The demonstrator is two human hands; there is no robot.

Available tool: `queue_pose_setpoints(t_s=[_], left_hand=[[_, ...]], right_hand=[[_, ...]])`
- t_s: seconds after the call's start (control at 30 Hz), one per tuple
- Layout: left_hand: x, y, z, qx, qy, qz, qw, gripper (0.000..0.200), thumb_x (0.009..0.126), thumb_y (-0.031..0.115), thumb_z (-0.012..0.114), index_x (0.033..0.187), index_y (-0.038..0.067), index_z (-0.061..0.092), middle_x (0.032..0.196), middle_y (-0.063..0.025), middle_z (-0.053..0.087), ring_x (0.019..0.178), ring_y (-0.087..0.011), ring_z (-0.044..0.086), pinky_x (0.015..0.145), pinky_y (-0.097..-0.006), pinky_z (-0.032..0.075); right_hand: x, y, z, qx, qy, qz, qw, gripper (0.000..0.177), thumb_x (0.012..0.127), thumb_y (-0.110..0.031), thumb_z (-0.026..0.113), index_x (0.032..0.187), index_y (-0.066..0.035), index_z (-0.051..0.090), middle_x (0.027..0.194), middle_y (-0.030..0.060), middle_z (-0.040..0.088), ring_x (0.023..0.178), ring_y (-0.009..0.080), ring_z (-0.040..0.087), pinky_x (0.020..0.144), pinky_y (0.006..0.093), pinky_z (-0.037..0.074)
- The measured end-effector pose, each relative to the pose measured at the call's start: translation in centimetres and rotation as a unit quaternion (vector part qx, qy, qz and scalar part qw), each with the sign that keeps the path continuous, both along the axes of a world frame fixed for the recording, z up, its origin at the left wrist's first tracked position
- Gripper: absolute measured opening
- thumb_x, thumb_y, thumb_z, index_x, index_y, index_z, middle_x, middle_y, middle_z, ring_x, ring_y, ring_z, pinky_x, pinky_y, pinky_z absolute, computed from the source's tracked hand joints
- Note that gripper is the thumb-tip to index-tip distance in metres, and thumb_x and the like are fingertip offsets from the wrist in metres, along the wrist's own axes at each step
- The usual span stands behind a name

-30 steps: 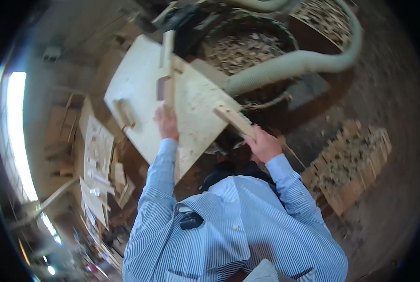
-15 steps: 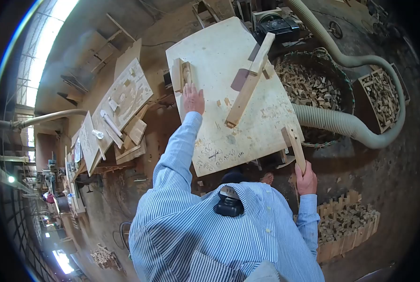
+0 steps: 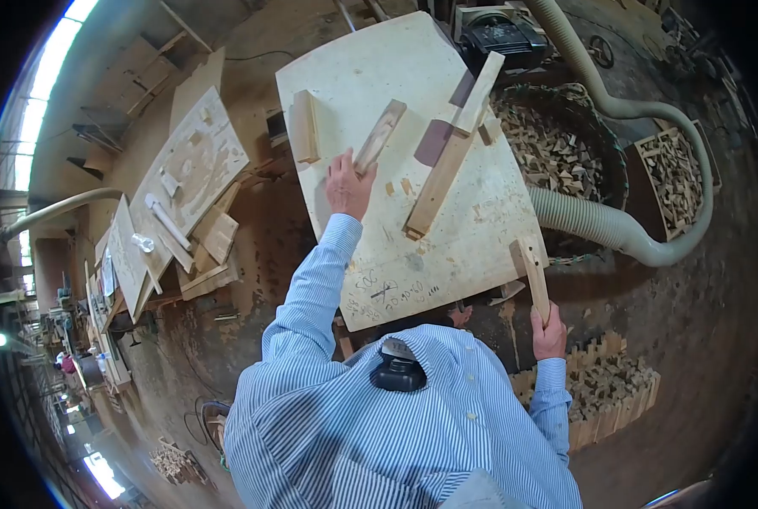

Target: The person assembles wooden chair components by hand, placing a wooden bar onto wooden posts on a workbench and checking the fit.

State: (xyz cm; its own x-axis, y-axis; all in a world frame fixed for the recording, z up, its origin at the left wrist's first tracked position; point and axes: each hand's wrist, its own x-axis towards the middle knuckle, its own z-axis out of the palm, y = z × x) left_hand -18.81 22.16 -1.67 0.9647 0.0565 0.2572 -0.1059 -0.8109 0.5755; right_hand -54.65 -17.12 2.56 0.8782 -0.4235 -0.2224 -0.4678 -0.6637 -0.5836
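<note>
Over the pale worktable [image 3: 472,246], my left hand [image 3: 349,185] is closed on the near end of a short wooden block [image 3: 380,136]. To the left of that block, apart from it, another wooden block [image 3: 306,127] lies near the table's left edge. My right hand [image 3: 550,332] grips the lower end of a narrow wooden stick [image 3: 534,276], whose upper end reaches the table's right corner. A long wooden bar [image 3: 455,157] lies slantwise across the table, to the right of the held block, beside dark reddish patches [image 3: 432,142].
A basket of wood offcuts [image 3: 557,144] and a ribbed hose [image 3: 595,219] stand right of the table. A motor [image 3: 499,38] sits behind it. Crates of offcuts [image 3: 676,174] lie farther right, and a second bench [image 3: 188,165] with boards stands left.
My left hand has drawn one wooden block away from the other, to the right across the table. My right hand keeps its grip on the stick. The view has shifted slightly.
</note>
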Motion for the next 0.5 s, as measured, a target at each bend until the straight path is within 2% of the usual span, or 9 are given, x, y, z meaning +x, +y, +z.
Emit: queue_pose_setpoints(t_s=[0.03, 0.17, 0.27, 0.33, 0.37, 0.5], left_hand=[[0.4, -0.2, 0.2, 0.068, -0.01, 0.038, 0.997, 0.056, 0.092, 0.034, 0.08, 0.138, 0.006, 0.066, 0.127, -0.0169, 0.067, 0.123, -0.0361, 0.061, 0.106, -0.0459, 0.05], [2.1, -0.6, 0.3, 0.103, 0.023, 0.007, 0.994, 0.054, 0.091, 0.037, 0.081, 0.133, 0.005, 0.069, 0.119, -0.0156, 0.066, 0.12, -0.0341, 0.06, 0.105, -0.0457, 0.051], [3.7, -0.1, 0.0, 0.07, 0.045, -0.009, 0.996, 0.049, 0.093, 0.037, 0.08, 0.125, 0.002, 0.071, 0.118, -0.0166, 0.066, 0.115, -0.0339, 0.063, 0.101, -0.0455, 0.052], [4.7, 0.6, 0.2, -0.081, 0.054, 0.056, 0.994, 0.044, 0.095, 0.035, 0.08, 0.12, 0.0, 0.072, 0.114, -0.0176, 0.067, 0.107, -0.0347, 0.066, 0.095, -0.0452, 0.053], [5.2, 1.2, 0.4, -0.081, -0.021, 0.044, 0.996, 0.041, 0.096, 0.033, 0.079, 0.118, -0.002, 0.072, 0.11, -0.0175, 0.067, 0.1, -0.0347, 0.068, 0.091, -0.0445, 0.054], [4.0, 1.3, 3.0, -0.05, 0.012, 0.002, 0.999, 0.039, 0.097, 0.032, 0.079, 0.116, -0.002, 0.072, 0.109, -0.0175, 0.067, 0.102, -0.0341, 0.068, 0.092, -0.0443, 0.054]], right_hand=[[0.1, 0.0, 0.1, 0.004, 0.014, -0.004, 1.0, 0.046, 0.106, -0.038, 0.062, 0.136, -0.004, 0.06, 0.113, 0.0301, 0.073, 0.104, 0.0524, 0.069, 0.086, 0.0557, 0.056], [0.2, 0.0, 0.4, -0.005, 0.007, 0.001, 1.0, 0.046, 0.106, -0.038, 0.062, 0.136, -0.003, 0.06, 0.113, 0.0304, 0.073, 0.104, 0.0522, 0.069, 0.086, 0.0552, 0.056], [0.3, 0.3, 0.9, 0.008, 0.021, -0.007, 1.0, 0.046, 0.105, -0.037, 0.063, 0.136, -0.003, 0.06, 0.112, 0.0301, 0.073, 0.104, 0.0519, 0.07, 0.086, 0.0551, 0.056], [0.3, 0.2, 1.1, 0.014, 0.022, -0.014, 1.0, 0.045, 0.105, -0.037, 0.063, 0.136, -0.004, 0.059, 0.111, 0.0299, 0.073, 0.103, 0.0519, 0.07, 0.086, 0.055, 0.056], [0.3, 0.2, 1.1, 0.021, 0.022, -0.015, 0.999, 0.045, 0.105, -0.036, 0.063, 0.136, -0.004, 0.059, 0.11, 0.0298, 0.073, 0.103, 0.0519, 0.07, 0.085, 0.055, 0.056], [0.2, 0.4, 1.1, 0.019, 0.017, -0.015, 1.0, 0.044, 0.105, -0.035, 0.064, 0.136, -0.004, 0.06, 0.11, 0.0299, 0.073, 0.102, 0.0521, 0.07, 0.085, 0.055, 0.056]])
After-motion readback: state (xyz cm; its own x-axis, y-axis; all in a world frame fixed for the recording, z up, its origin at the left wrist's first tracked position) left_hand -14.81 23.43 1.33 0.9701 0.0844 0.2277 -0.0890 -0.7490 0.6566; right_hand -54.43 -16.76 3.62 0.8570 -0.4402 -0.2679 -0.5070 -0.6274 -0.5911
